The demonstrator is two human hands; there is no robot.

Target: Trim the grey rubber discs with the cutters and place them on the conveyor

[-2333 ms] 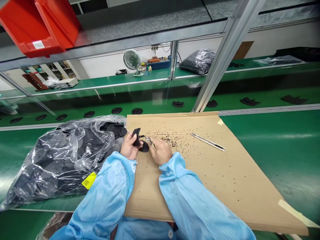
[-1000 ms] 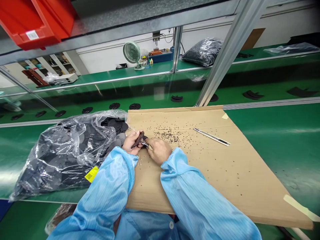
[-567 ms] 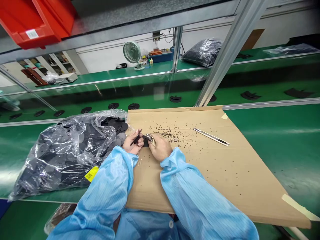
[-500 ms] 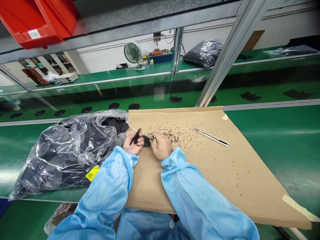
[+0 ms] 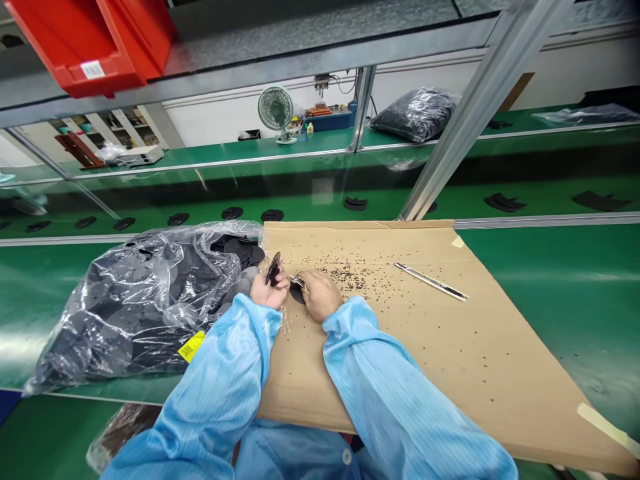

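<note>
Held piece (image 5: 273, 268) black; cardboard (image 5: 450, 367) tan, speckled black; sleeves (image 5: 400, 380) light blue, finely striped; bench (image 5: 560, 280) green.

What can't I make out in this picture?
Head view, all of these:
Metal tool: its handles are mostly covered by the right hand.
Held black part: lower end hidden by the left hand.
Black specks: too small to identify.
Yellow label: too small to read.
Red bin: cut off by the top edge.

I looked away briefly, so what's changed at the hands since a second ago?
The black piece in the left hand has turned and shifted left, opening a gap from the metal tool in the right hand. Neither was let go. The bag and cardboard stayed put.
</note>
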